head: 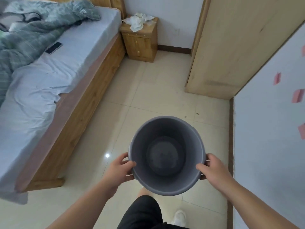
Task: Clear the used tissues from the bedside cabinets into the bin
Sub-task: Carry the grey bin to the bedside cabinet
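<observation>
a wide bed (49, 83) with a pale blue sheet and a honey-coloured wooden frame fills the left of the room. one rumpled grey-green blanket (38, 25) is heaped at its head. one flat black phone (54, 47) lies on the sheet just beside the blanket's edge.

lower down, the person's left hand (121, 169) has its grip closed on the left rim of a single round grey plastic bin (189, 141), thumb inside and fingers curled round the outside. the bin is held up over the glossy cream floor tiles (148, 88), its mouth facing up and only its dark bottom showing inside.

far behind it, in the corner against the white wall, stands one small wooden bedside cabinet (140, 45) with two small knobs. a heap of crumpled white tissues (137, 21) sits on its worktop, one hanging over the front edge. i cannot count them apart.

the right hand (212, 167) grips the bin's right rim the same way. further right stands a tall pale wooden wardrobe (231, 47), then a white wall with four pink paper notes (297, 96).
</observation>
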{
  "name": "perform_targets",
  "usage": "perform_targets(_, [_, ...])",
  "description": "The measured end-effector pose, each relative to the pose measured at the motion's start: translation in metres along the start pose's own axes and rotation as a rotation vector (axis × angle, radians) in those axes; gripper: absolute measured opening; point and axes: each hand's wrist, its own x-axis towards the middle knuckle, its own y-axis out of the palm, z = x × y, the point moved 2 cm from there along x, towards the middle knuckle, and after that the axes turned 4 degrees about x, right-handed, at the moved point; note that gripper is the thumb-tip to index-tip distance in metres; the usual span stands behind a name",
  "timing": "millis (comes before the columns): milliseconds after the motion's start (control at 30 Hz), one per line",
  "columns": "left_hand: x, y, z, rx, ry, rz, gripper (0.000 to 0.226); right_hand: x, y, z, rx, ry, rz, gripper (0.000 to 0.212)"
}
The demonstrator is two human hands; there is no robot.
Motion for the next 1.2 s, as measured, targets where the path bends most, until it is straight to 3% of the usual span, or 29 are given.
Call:
perform_targets(333, [0.11,-0.11,-0.087,-0.089,0.033,-0.013,0.033,0.12,0.062,0.141,-0.055,-0.023,0.023,0.015])
perform_targets(733, [0.269,-0.128,-0.267,-0.018,0.027,0.002,0.038,0.303,0.026,0.26,0.041,-0.004,0.036,0.019])
perform_targets(1200, [0.434,-0.186,-0.48,-0.176,0.07,-0.085,0.034,0.535,-0.003,0.496,-0.022,-0.076,0.104,0.019])
